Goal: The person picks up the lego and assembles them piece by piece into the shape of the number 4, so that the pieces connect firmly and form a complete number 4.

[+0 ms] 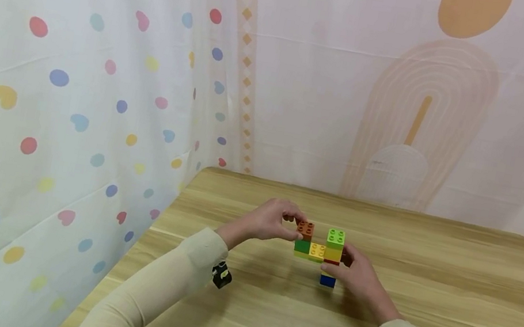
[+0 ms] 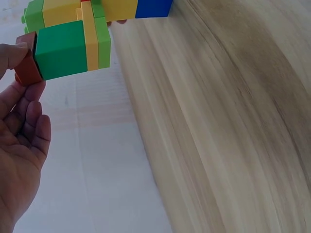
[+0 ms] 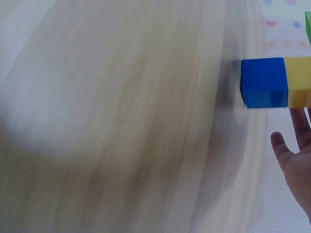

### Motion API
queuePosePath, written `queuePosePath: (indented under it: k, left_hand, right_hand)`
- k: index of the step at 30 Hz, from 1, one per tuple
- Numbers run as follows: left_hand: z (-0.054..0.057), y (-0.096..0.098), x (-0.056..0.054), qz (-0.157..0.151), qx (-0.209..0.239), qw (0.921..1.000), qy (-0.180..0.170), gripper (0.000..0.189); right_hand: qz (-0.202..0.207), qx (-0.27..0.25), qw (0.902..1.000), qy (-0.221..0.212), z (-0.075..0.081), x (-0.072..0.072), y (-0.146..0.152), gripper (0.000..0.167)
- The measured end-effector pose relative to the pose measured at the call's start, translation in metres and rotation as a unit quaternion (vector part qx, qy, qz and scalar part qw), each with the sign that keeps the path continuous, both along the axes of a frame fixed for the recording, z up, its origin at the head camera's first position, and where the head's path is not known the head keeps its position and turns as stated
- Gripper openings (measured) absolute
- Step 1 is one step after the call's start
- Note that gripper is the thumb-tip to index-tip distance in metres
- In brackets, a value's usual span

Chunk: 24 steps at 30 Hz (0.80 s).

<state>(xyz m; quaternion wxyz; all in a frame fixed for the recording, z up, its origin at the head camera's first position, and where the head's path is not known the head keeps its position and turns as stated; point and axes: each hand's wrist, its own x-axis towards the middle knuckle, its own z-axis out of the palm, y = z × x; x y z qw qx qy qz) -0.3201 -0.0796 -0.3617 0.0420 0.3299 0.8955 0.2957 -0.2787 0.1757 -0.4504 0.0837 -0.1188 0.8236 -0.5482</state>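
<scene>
A building-brick structure (image 1: 333,254) stands over the table, made of a tower joined by a low bridge to a shorter stack. My left hand (image 1: 273,221) pinches the brown brick (image 1: 305,228) on top of the shorter stack, thumb on one side and fingers on the other. Under that brick is a dark green brick (image 2: 60,50), with thin yellow and lime layers below it. My right hand (image 1: 360,273) holds the tower from its right side, around mid-height. The tower has a lime brick (image 1: 336,237) on top and a blue brick (image 3: 265,83) at its base.
The wooden table (image 1: 455,291) extends around both hands. A dotted curtain (image 1: 64,123) hangs along the left, and a pale patterned curtain (image 1: 314,108) hangs behind the far edge. Small black devices (image 1: 222,275) are strapped at both wrists, over the sleeves.
</scene>
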Motion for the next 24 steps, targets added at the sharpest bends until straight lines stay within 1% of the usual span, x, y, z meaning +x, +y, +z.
queuePosePath:
  k: [2, 5, 9, 13, 16, 18, 21, 24]
  left_hand:
    - [0.0016, 0.0004, 0.0012, 0.0, -0.005, 1.0, -0.001, 0.033]
    - [0.004, 0.0022, 0.0023, -0.002, -0.009, 1.0, -0.004, 0.035]
    - [0.0054, 0.0045, 0.0027, -0.001, -0.004, 1.0, -0.006, 0.034]
    - [0.005, 0.0051, 0.0036, 0.003, -0.003, 1.0, 0.0, 0.032]
    - [0.0038, 0.0053, 0.0047, 0.0, 0.001, 1.0, 0.004, 0.032]
    - [0.002, 0.0043, 0.0055, 0.005, 0.009, 1.0, 0.0, 0.032]
    - [-0.0016, 0.004, 0.0061, 0.017, 0.027, 0.9993, -0.017, 0.033]
    - [-0.0023, 0.0074, 0.0041, 0.025, 0.03, 0.9991, -0.017, 0.034]
  right_hand:
    - [0.0, -0.007, 0.9999, -0.009, 0.0, -0.0015, -0.004, 0.061]
    - [-0.004, -0.021, 0.9995, -0.022, -0.0004, -0.0025, -0.0075, 0.052]
    - [-0.008, -0.042, 0.9988, -0.024, -0.0017, -0.0036, -0.0087, 0.042]
    - [-0.008, -0.049, 0.9985, -0.025, -0.0047, -0.0043, -0.0089, 0.039]
    - [-0.01, -0.052, 0.9983, -0.024, -0.007, -0.0034, -0.0088, 0.039]
    - [-0.016, -0.057, 0.998, -0.021, -0.0078, -0.0027, -0.0095, 0.038]
    - [-0.015, -0.061, 0.9979, -0.015, -0.008, -0.0013, -0.008, 0.039]
    - [-0.018, -0.059, 0.998, -0.012, -0.0064, -0.0016, -0.0044, 0.042]
